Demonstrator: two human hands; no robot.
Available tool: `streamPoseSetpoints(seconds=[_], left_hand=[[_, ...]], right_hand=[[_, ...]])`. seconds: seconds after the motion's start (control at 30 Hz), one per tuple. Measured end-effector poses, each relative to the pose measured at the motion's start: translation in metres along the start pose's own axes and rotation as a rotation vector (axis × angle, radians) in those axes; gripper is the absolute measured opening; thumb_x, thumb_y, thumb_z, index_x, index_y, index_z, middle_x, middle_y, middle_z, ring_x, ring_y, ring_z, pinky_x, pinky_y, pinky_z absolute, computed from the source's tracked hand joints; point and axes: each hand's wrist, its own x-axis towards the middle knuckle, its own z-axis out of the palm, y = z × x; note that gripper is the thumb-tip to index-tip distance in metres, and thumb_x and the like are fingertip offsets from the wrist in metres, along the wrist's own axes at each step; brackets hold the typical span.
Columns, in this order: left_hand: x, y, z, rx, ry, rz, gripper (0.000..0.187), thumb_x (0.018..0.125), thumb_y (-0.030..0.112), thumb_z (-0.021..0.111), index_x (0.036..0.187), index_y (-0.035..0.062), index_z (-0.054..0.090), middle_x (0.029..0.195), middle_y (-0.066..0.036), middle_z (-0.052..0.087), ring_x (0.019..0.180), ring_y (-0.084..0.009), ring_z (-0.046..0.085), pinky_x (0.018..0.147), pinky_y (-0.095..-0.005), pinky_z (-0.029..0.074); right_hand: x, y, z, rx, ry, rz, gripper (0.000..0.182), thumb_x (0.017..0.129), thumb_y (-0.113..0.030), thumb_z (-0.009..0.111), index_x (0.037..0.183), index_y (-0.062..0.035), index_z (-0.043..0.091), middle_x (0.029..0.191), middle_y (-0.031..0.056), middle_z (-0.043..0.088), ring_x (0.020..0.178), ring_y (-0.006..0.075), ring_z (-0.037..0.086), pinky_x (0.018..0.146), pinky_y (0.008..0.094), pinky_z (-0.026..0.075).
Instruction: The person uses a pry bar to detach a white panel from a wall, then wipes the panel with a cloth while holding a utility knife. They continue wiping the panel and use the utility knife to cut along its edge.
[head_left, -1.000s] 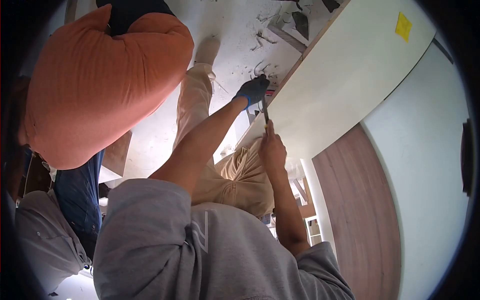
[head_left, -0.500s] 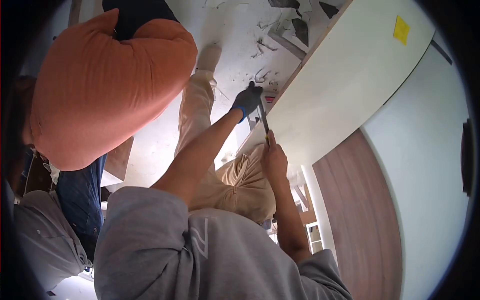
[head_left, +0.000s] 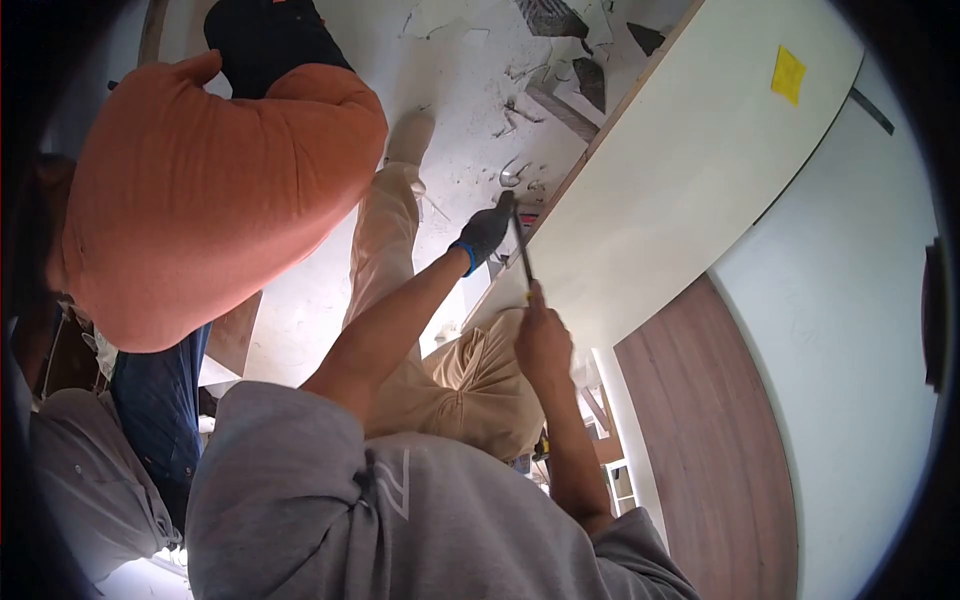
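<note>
My right hand (head_left: 543, 342), bare, is wrapped round the handle end of a long, narrow dark tool that looks like a file (head_left: 523, 248). At its far end is my left hand (head_left: 485, 231), in a dark glove with a blue cuff, its fingers closed at the tip. The file lies along the near part of the brown raw edge of a large white panel (head_left: 650, 190). My left fingers hide its very tip, and its contact with the edge is hard to make out.
A co-worker in an orange shirt (head_left: 220, 200) bends close on my left, with another person's grey sleeve (head_left: 90, 470) below. Dark scraps (head_left: 590, 84) and shavings litter the floor beyond the panel. A yellow note (head_left: 788, 75) sticks to the panel. A wood-grain board (head_left: 710, 430) stands right.
Both hands and the file have drawn slightly back toward my body along the panel edge. The view has shifted a little. My grip looks the same.
</note>
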Motion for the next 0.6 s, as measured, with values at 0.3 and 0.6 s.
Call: streamPoseSetpoints(seconds=[0.3, 0.6], left_hand=[[-0.029, 0.108, -0.015, 0.219, -0.06, 0.309, 0.036, 0.096, 0.018, 0.034, 0.129, 0.004, 0.039, 0.098, -0.022, 0.062, 0.089, -0.0399, 0.061, 0.075, -0.0456, 0.048], [-0.024, 0.145, -0.012, 0.195, -0.078, 0.369, 0.043, 0.098, 0.034, 0.033, 0.129, 0.0039, 0.036, 0.094, -0.023, 0.063, 0.088, -0.0383, 0.062, 0.074, -0.0451, 0.049]], right_hand=[[0.014, -0.02, -0.063, -0.053, 0.151, -0.001, 0.047, 0.091, -0.016, 0.048, 0.137, -0.009, 0.037, 0.087, 0.02, 0.062, 0.07, 0.0367, 0.064, 0.062, 0.0463, 0.052], [0.022, -0.027, -0.115, 0.019, 0.234, -0.012, 0.046, 0.091, -0.014, 0.047, 0.136, -0.009, 0.039, 0.083, 0.0209, 0.063, 0.074, 0.0378, 0.063, 0.064, 0.0483, 0.05]])
